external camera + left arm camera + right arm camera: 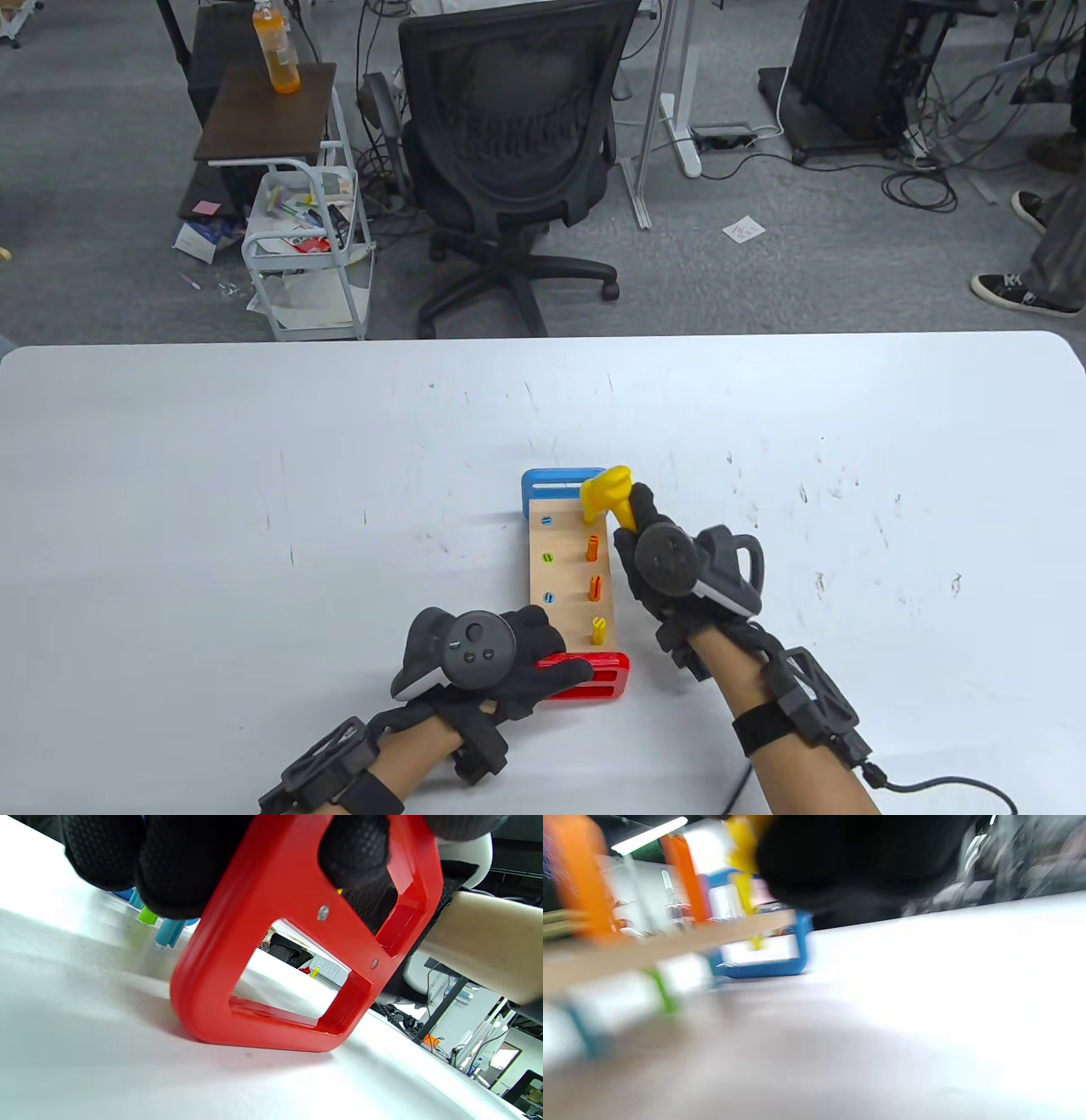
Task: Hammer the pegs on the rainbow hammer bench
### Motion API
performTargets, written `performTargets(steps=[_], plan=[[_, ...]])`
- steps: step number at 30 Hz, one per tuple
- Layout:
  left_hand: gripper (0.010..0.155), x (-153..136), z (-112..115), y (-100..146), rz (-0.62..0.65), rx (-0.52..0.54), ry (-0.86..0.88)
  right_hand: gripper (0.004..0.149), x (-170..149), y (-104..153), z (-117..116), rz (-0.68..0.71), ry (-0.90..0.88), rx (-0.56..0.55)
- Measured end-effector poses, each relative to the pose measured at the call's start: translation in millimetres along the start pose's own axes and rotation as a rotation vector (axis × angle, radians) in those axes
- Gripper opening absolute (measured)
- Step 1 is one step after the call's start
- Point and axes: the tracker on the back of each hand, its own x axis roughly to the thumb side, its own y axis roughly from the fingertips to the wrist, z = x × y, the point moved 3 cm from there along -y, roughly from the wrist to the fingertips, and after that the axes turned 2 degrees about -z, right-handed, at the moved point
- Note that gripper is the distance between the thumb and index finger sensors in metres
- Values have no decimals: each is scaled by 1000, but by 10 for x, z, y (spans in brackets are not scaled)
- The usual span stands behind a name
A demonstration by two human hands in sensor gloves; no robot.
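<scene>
Left hand [501,658] is clamped on the red end frame [598,675] of the hammer bench [568,577], fingers [354,851] hooked through the frame's upper slot and over its top. Right hand [670,569] grips the handle of the yellow hammer [607,494], whose head sits over the bench's far right corner, right by the blue end frame [551,488].

Everything rests on a white table [254,509], scuffed with little dark marks all over. The bench sits toward the near edge of it, a bit right of centre, red end nearest and blue end farthest.

The bench itself has a pale wooden top between the two coloured ends. Along its right side, three pegs stick up: a yellow peg [599,628] nearest, then two orange pegs [594,567]. Along the left side, two blue pegs and a green peg [547,558] are down flush with the wood, their tips poking out underneath in the left wrist view. The right wrist view is too smeared to tell much, but the hammer looks like it's right above the wood there.

Beyond the bench, past the table's far edge, grey carpet, a black mesh office chair [509,144], and a white cart [305,246] with papers and pens in its tray. Farther left, a dark side table [263,119] has an orange drink bottle [276,47] on it.
</scene>
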Motion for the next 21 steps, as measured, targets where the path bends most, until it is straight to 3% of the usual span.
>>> performTargets(steps=[1,4,8,11,13,14,15,16,17,18,20,21], plan=[[60,6,0,1,-2,-3,-5,64,8,59,148,22,-49,-253],[60,-6,0,0,1,-5,3,66,118,113,417,114,-39,-428],[60,-4,5,11,5,12,4,68,188,144,525,170,-65,-512],[60,2,9,15,7,13,7,70,150,151,399,186,-69,-482],[60,5,10,16,7,16,11,66,111,49,183,156,-4,-298],[60,6,11,16,7,15,11,66,50,-122,-144,30,97,168],[60,6,12,17,9,15,10,68,-29,28,-110,-113,137,470],[60,6,12,17,7,16,11,65,52,-17,-32,-31,105,241],[60,11,13,18,5,18,11,63,92,24,123,21,85,-154],[60,12,13,21,4,19,5,63,156,54,236,128,22,-352],[60,11,16,21,3,22,10,65,189,108,317,109,20,-326],[60,11,17,20,4,20,10,66,218,128,370,144,-23,-388]])
